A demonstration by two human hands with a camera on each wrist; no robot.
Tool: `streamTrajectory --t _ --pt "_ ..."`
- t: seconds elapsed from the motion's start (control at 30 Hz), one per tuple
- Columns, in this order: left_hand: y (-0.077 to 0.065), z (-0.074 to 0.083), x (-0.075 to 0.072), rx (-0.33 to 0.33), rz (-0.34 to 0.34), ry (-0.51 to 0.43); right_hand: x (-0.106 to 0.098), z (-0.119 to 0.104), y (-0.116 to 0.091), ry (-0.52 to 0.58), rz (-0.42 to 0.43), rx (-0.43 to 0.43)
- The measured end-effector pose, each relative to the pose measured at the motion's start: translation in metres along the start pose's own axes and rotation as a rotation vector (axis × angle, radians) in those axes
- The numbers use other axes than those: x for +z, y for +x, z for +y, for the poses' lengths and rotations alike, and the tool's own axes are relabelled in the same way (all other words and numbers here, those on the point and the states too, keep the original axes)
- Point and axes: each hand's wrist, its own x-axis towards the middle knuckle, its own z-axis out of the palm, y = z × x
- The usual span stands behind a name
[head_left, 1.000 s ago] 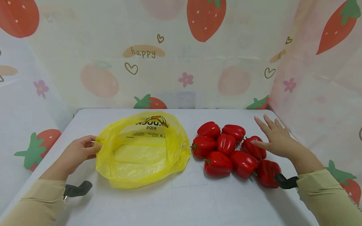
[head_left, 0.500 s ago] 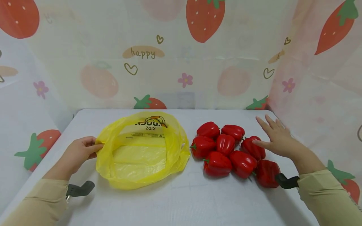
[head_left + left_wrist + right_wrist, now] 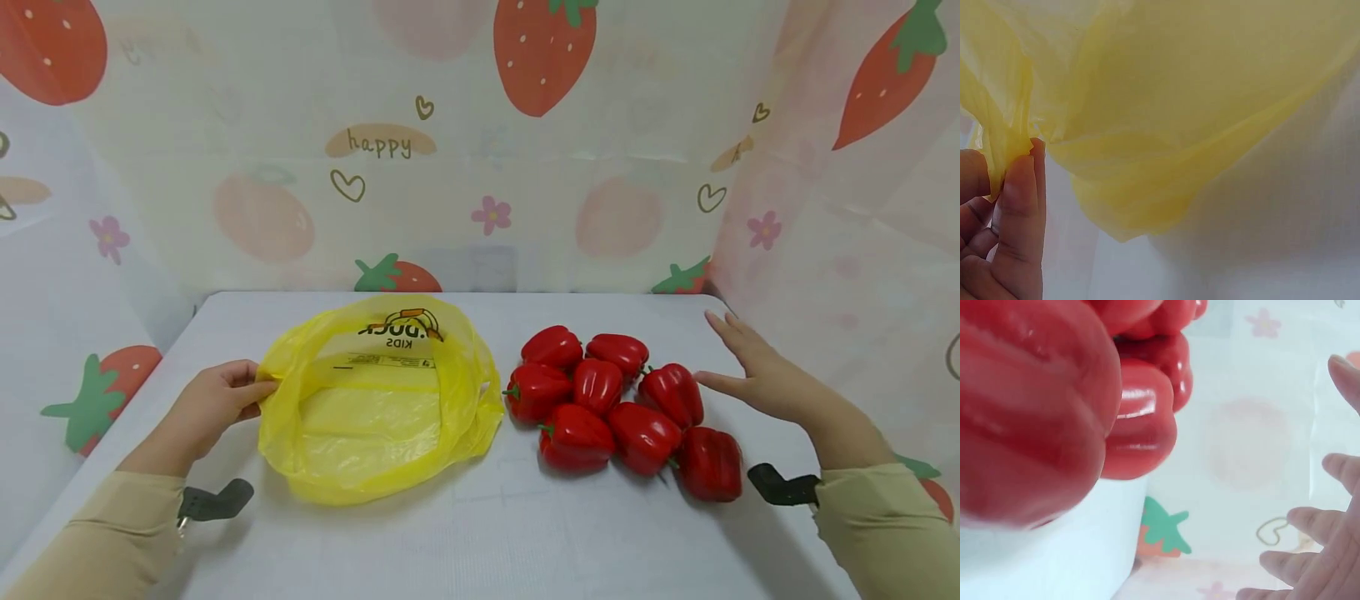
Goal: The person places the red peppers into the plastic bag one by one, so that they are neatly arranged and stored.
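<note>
A yellow plastic bag [image 3: 375,492] lies with its mouth wide, on the left half of the table. At its left edge my left hand [image 3: 213,408] pinches the rim; the left wrist view shows the film of the bag [image 3: 1147,156] gathered between thumb and fingers [image 3: 1019,206]. Several red bell peppers [image 3: 597,385] sit in a cluster right of the bag. My right hand [image 3: 768,375] is raised beside them, fingers straight and holding nothing. In the right wrist view the nearest bell pepper [image 3: 1029,419] fills the left side, apart from the spread fingers [image 3: 1316,525].
The white table [image 3: 480,550] ends at a back wall sheet [image 3: 465,108] printed with strawberries, and similar sheets stand at both sides. Dark camera mounts [image 3: 217,502] stick out from the wrists. One bell pepper [image 3: 708,464] lies closest to the right wrist.
My right hand has shifted to the right, away from the bell peppers, and turned slightly. The left hand keeps its pinch on the bag, which has barely moved.
</note>
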Motion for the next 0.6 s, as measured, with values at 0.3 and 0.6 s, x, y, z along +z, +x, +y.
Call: streamTrajectory --t 0.3,0.6 --pt "-0.001 -0.001 0.001 -0.012 0.002 0.001 0.006 0.015 -0.011 0.068 -0.023 0.004" --pt "-0.002 -0.002 0.0 -0.008 -0.004 -0.02 0.021 0.034 -0.02 0.154 -0.068 0.018"
